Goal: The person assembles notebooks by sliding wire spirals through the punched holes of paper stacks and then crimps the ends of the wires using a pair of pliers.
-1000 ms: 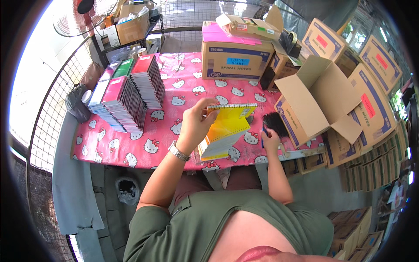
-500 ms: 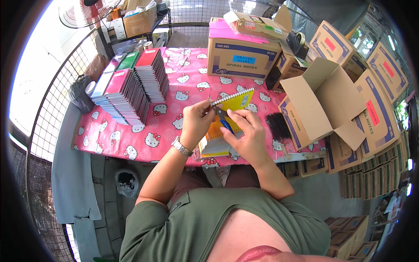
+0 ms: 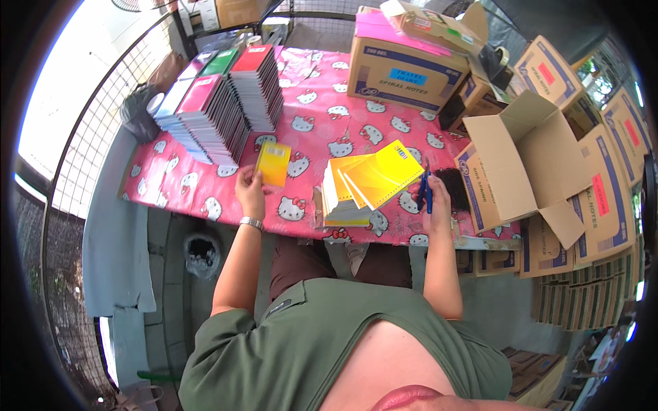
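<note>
My left hand (image 3: 251,190) pinches the lower left edge of a small yellow spiral notebook (image 3: 274,166), over the table's front left part. In my right hand (image 3: 439,200) is a pair of pliers (image 3: 425,190) with blue handles and dark jaws pointing away from me. Between my hands stands a stack of yellow-covered pads (image 3: 380,175), the top ones fanned out to the right with punched holes along their edges. The pliers are just right of this fan. A bundle of thin black spirals (image 3: 454,187) lies beyond my right hand, partly hidden by it.
Tall piles of spiral notebooks (image 3: 205,113) with red, green and blue covers stand at the left. A closed carton (image 3: 404,75) sits at the back, an open carton (image 3: 500,164) at the right. Further cartons (image 3: 600,185) are stacked beyond. The patterned pink tablecloth (image 3: 185,198) covers the table.
My hands have moved apart from the notebook they both worked at. The left hand has carried the yellow notebook leftward; the right has drawn the pliers to the right.
</note>
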The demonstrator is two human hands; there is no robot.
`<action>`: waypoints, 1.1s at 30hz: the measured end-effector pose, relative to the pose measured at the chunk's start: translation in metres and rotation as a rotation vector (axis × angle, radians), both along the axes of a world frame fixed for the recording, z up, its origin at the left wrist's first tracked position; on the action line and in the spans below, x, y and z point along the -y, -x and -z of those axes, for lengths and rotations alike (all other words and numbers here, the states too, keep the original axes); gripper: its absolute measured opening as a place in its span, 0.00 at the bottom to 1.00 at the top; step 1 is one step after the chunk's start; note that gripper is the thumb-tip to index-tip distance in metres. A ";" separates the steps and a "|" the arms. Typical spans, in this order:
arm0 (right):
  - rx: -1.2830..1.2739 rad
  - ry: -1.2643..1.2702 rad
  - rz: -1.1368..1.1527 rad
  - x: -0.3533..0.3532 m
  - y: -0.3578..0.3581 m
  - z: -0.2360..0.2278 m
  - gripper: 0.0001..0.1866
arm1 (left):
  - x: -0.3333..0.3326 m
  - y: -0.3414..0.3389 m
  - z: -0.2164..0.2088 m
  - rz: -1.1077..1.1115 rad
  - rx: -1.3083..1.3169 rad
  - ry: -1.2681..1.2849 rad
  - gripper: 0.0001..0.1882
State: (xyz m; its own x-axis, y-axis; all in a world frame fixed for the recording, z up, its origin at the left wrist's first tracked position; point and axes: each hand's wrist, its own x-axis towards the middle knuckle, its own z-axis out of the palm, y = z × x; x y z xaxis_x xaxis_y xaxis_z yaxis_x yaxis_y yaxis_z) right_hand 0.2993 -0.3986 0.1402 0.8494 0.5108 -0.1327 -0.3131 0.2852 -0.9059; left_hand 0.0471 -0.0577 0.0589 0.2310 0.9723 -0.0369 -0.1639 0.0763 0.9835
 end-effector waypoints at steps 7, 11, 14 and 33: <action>0.640 0.663 0.129 -0.024 0.028 0.104 0.21 | -0.012 0.049 0.075 -0.128 -1.159 -0.404 0.19; 0.990 1.169 0.044 -0.010 0.004 0.150 0.21 | 0.001 -0.010 -0.027 -0.069 -0.616 -0.772 0.12; 1.065 1.268 0.271 -0.008 -0.064 0.138 0.16 | 0.086 -0.063 -0.171 0.281 -0.245 -1.117 0.16; 1.176 0.716 0.238 0.024 -0.125 0.005 0.14 | 0.125 -0.093 -0.249 0.884 -0.868 -1.458 0.14</action>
